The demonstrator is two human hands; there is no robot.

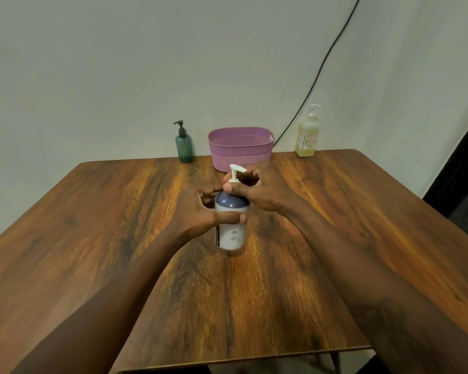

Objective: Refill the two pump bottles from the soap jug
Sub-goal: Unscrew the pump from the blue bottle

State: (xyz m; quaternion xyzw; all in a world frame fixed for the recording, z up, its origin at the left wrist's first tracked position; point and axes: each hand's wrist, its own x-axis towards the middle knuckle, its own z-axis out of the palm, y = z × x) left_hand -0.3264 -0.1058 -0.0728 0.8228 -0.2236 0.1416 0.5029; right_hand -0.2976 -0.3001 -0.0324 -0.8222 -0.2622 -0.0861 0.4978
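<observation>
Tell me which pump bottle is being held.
The white bottle with the blue shoulder, in the left hand and right hand; the green bottle and yellowish bottle stand untouched.

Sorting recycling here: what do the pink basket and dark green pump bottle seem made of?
Pink basket: probably matte moulded plastic, its lower wall pressed in a woven pattern. Dark green pump bottle: likely translucent tinted plastic, though glass is possible.

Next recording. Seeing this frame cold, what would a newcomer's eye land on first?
First, two hands meeting on a white pump bottle at the middle of the wooden table: the left hand grips its body while the right hand pinches the collar under the pump. Next, the row along the far edge: a dark green pump bottle, a pink basket, and a pale yellowish pump bottle at the right.
</observation>
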